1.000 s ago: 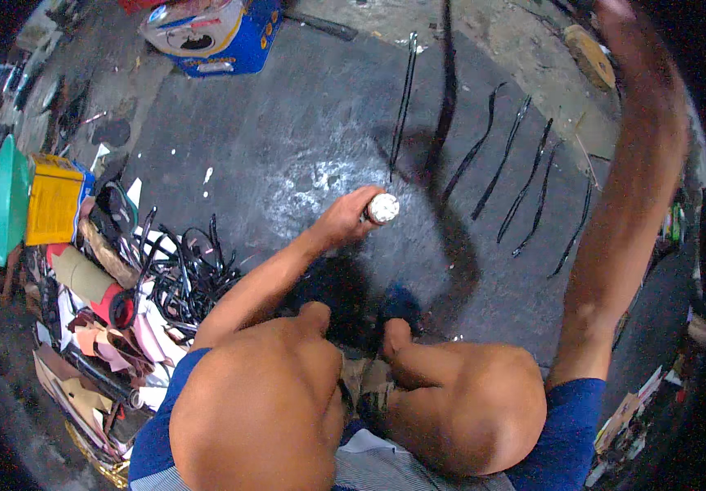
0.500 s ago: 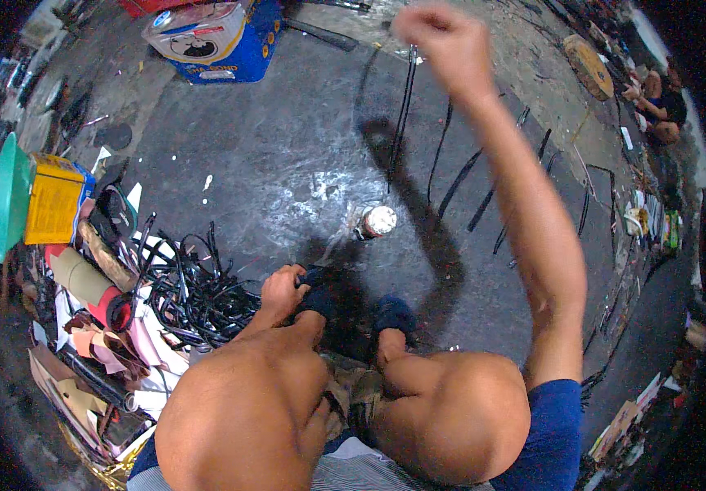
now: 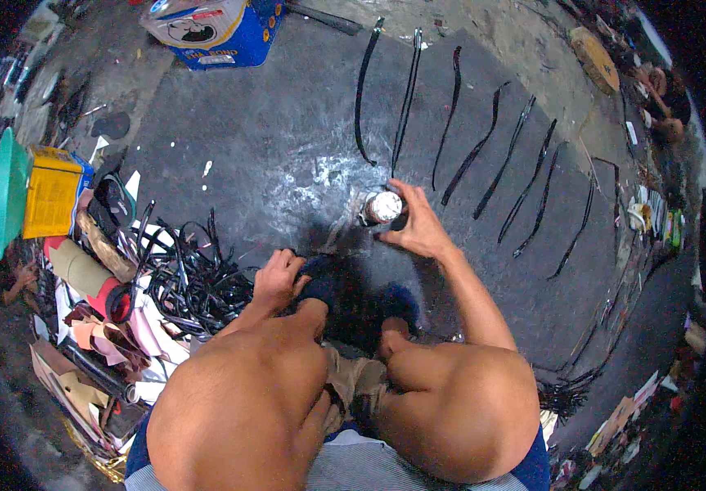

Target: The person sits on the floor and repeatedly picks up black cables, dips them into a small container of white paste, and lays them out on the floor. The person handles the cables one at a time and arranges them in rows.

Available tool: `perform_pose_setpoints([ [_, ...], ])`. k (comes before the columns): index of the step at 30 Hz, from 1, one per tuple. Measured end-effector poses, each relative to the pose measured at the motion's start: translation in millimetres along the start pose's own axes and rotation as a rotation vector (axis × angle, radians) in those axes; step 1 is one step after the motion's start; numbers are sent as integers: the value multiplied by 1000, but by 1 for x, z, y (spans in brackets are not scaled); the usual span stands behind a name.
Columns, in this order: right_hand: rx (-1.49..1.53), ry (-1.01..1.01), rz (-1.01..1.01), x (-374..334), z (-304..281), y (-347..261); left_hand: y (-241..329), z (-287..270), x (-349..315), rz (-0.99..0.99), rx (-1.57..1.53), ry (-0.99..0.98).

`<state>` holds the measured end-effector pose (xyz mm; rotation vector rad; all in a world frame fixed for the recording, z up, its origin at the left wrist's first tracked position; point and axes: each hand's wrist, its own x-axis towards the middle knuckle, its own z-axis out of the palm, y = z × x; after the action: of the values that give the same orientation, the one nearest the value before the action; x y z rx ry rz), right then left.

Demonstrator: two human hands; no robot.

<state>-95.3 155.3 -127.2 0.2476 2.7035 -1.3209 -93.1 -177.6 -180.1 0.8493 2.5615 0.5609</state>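
Observation:
A small round can with a white, crusted top stands on the dark floor mat. Around its right side curves my right hand, thumb and forefinger spread, with no firm grip visible. My left hand rests by my left foot; its fingers are loosely curled, the thumb stands apart, and nothing shows in it. Beyond the can, several black strips lie spaced out in a row, from a curved strip at the left to a shorter strip at the right.
At my left lies a tangled heap of black strips beside rolls and scraps of material. A yellow tin with a green basin stands farther left. A blue container is at the back; a wooden disc lies far right.
My right hand has come back from the far end of the mat to the can. A black strip now lies at the left end of the row. My left hand has barely moved.

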Motion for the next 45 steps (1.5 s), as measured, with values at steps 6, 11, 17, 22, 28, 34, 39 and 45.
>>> perform_pose_setpoints([
  [6, 26, 321, 54, 7, 44, 9, 6, 20, 41, 215, 42, -169],
  [11, 522, 647, 247, 11, 38, 86, 22, 20, 66, 333, 141, -350],
  [17, 1598, 544, 726, -12, -4, 66, 14, 24, 66, 319, 209, -345],
  [22, 1830, 440, 758, -27, -4, 83, 25, 15, 62, 109, 73, -275],
  [28, 1843, 356, 794, -30, -1, 86, 25, 7, 62, 88, 60, -360],
  [34, 1744, 466, 726, -36, -6, 90, 26, 12, 64, 99, 113, -426],
  [39, 1698, 533, 763, -39, -9, 76, 27, 4, 76, 191, 200, -527],
  [45, 1730, 544, 785, -44, -6, 98, 14, 30, 57, 55, 0, -249],
])
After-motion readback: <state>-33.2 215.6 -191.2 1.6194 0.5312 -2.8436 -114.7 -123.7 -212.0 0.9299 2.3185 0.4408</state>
